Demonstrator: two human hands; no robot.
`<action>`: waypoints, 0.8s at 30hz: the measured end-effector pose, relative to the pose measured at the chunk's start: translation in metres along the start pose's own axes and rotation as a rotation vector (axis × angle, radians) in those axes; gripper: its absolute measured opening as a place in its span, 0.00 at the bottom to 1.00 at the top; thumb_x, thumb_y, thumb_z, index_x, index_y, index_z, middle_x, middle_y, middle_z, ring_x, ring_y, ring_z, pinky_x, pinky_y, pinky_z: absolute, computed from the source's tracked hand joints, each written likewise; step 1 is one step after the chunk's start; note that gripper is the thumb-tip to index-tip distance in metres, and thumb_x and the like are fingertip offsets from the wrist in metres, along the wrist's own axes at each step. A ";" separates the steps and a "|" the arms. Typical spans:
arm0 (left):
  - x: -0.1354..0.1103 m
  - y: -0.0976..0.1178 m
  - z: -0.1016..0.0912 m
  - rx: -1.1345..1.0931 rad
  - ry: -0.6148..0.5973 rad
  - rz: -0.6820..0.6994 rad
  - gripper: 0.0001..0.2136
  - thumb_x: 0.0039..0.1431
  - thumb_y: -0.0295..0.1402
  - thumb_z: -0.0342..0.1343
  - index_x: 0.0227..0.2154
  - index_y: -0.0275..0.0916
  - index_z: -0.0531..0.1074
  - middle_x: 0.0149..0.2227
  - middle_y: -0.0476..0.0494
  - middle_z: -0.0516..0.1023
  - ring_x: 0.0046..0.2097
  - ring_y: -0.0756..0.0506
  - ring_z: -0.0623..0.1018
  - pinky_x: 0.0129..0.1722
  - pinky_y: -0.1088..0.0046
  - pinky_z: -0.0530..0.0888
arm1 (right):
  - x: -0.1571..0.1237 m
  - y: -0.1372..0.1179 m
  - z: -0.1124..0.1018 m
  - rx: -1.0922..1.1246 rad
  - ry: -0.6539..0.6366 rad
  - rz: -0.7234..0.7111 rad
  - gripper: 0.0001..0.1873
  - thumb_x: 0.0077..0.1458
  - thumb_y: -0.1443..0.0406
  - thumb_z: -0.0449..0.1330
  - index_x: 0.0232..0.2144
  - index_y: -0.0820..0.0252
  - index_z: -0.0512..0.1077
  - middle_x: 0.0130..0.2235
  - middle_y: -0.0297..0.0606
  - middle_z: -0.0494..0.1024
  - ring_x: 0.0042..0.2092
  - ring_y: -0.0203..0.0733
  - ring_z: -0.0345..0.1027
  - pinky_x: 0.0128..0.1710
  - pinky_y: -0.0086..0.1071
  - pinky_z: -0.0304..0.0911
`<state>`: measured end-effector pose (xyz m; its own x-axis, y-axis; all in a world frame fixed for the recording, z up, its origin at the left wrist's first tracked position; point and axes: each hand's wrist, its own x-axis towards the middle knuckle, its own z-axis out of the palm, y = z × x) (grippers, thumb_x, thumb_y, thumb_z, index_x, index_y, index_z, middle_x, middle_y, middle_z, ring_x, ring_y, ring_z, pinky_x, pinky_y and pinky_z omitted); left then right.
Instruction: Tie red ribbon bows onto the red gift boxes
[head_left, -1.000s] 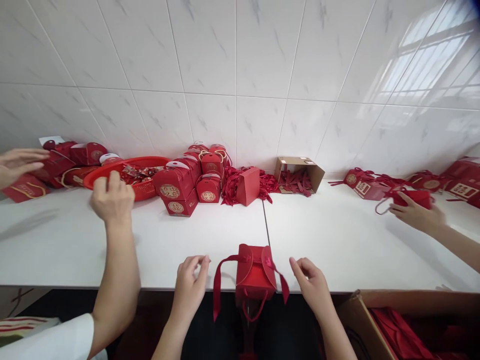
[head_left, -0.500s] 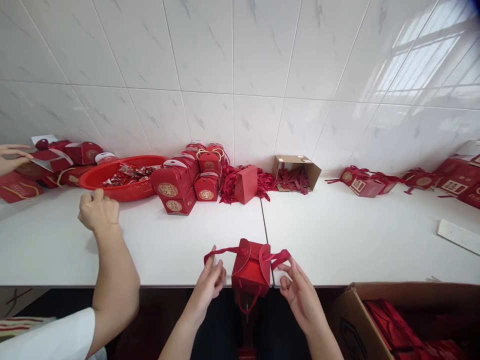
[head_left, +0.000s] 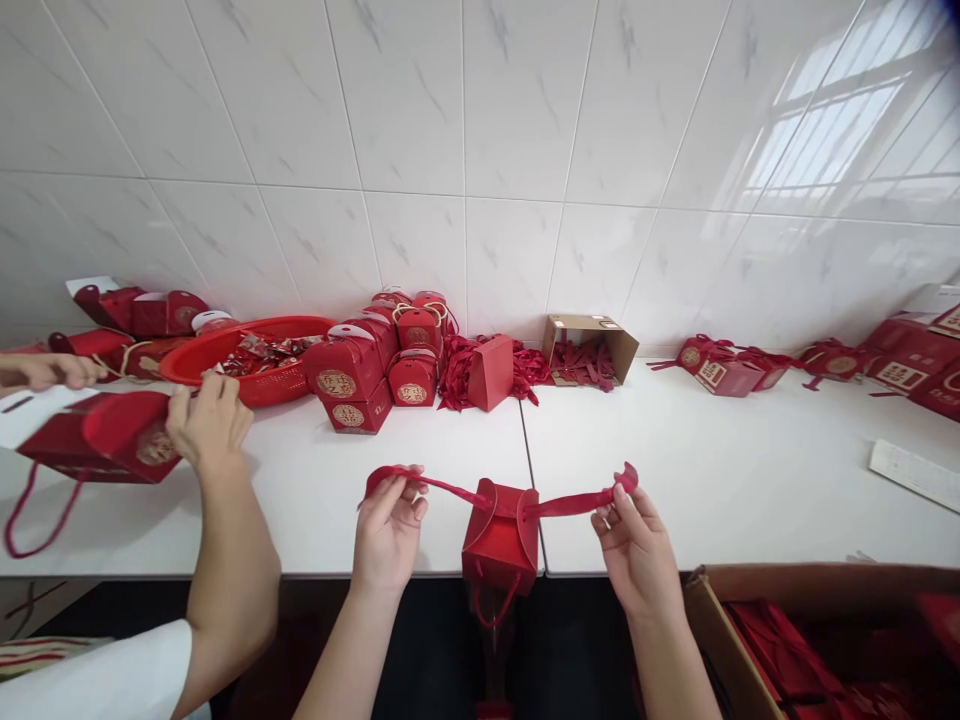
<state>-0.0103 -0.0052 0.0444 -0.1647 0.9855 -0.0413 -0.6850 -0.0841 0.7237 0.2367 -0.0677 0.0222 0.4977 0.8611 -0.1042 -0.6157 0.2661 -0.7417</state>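
A small red gift box (head_left: pixel 501 535) stands at the table's front edge, its rounded top flaps folded together and a cord handle hanging down in front. A red ribbon (head_left: pixel 570 504) comes out of the top on both sides. My left hand (head_left: pixel 388 525) pinches the ribbon's left end between thumb and fingers, with its tip looping over. On the other side, my right hand (head_left: pixel 634 545) grips the right end near its tip. Both lengths are stretched outward from the box, roughly level.
Stacked red boxes (head_left: pixel 349 375), a pile of ribbons (head_left: pixel 461 370), and a carton of ribbons (head_left: pixel 592 350) line the wall. To the left, a co-worker's hands (head_left: pixel 210 420) hold a larger red box (head_left: pixel 97 435) beside a red basket (head_left: pixel 289 385). A cardboard box (head_left: pixel 705 620) stands front right.
My hands have moved apart, drawing both ribbon ends outward and straighter. The co-worker has brought a larger red box forward on the left.
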 end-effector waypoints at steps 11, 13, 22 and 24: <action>-0.002 0.032 0.065 0.389 -0.267 0.158 0.08 0.49 0.34 0.62 0.28 0.37 0.69 0.23 0.54 0.65 0.25 0.55 0.64 0.21 0.82 0.60 | 0.001 -0.043 0.061 -0.432 -0.202 -0.439 0.10 0.48 0.60 0.65 0.33 0.57 0.76 0.31 0.36 0.77 0.34 0.38 0.69 0.36 0.33 0.65; -0.002 0.033 0.071 0.418 -0.286 0.196 0.09 0.49 0.36 0.62 0.27 0.38 0.68 0.25 0.53 0.66 0.25 0.55 0.65 0.21 0.82 0.60 | 0.002 -0.047 0.070 -0.445 -0.239 -0.438 0.09 0.48 0.60 0.65 0.32 0.58 0.76 0.31 0.36 0.77 0.34 0.38 0.69 0.35 0.33 0.65; 0.000 0.045 0.090 0.481 -0.283 0.359 0.13 0.51 0.41 0.61 0.22 0.37 0.68 0.21 0.54 0.66 0.23 0.55 0.62 0.22 0.79 0.59 | 0.000 -0.051 0.090 -0.429 -0.285 -0.425 0.07 0.48 0.60 0.65 0.27 0.58 0.76 0.26 0.32 0.75 0.30 0.33 0.65 0.31 0.27 0.62; 0.001 0.044 0.090 0.523 -0.309 0.370 0.14 0.52 0.42 0.59 0.20 0.37 0.68 0.20 0.54 0.65 0.22 0.55 0.62 0.22 0.78 0.58 | 0.000 -0.051 0.093 -0.427 -0.284 -0.447 0.07 0.48 0.60 0.65 0.27 0.58 0.77 0.27 0.33 0.76 0.31 0.34 0.66 0.31 0.27 0.62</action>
<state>0.0233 0.0051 0.1381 -0.0586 0.9093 0.4120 -0.1794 -0.4156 0.8917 0.2112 -0.0413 0.1215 0.4324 0.8041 0.4080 -0.0642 0.4788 -0.8756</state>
